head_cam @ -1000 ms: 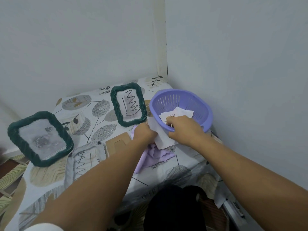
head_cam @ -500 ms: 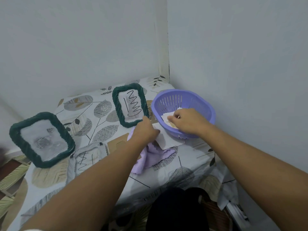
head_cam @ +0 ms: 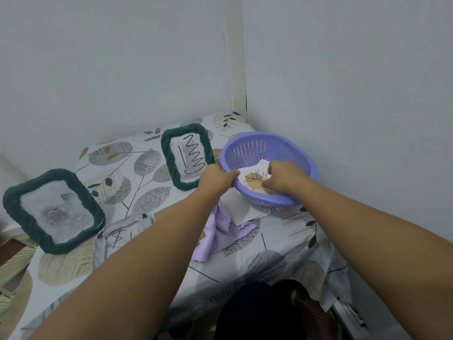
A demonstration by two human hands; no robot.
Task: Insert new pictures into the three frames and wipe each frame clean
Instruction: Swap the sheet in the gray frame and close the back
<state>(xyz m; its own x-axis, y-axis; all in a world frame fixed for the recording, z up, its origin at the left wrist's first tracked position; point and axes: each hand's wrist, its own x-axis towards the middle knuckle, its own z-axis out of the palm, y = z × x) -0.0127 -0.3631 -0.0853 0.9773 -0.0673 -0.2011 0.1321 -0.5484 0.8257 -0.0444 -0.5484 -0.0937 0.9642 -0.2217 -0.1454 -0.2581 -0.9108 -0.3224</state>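
Left hand [head_cam: 215, 177] grips the near-left rim of the purple slotted basket [head_cam: 294, 153], fingers curled over the edge. Right hand [head_cam: 282, 177] is inside the basket, fingers bent down onto a picture print [head_cam: 255, 177] bearing a thin-line spiky flower over tan shapes; whether the fingers pinch the print or only press on it cannot be told. More white sheet edges show under that print, behind the right hand.

Just left of the left-hand grip lies 1 green braided-rim picture frame [head_cam: 187, 155], its insert marked with a black zigzag scribble and a vertical stroke. Below the left hand, partly under the basket, lies a white sheet [head_cam: 241, 208] on a crumpled lilac cloth [head_cam: 220, 234]. Well left of the grip, a second green braided-rim frame [head_cam: 52, 211] stands tilted, showing a faded grey image. Between that frame and the left forearm sits a clear glazed panel [head_cam: 117, 235] with a black squiggle; whether it is the 3rd frame cannot be told. No legible writing or brand marks are visible.

All items rest on a leaf-print tablecloth [head_cam: 137, 168] in a wall corner.
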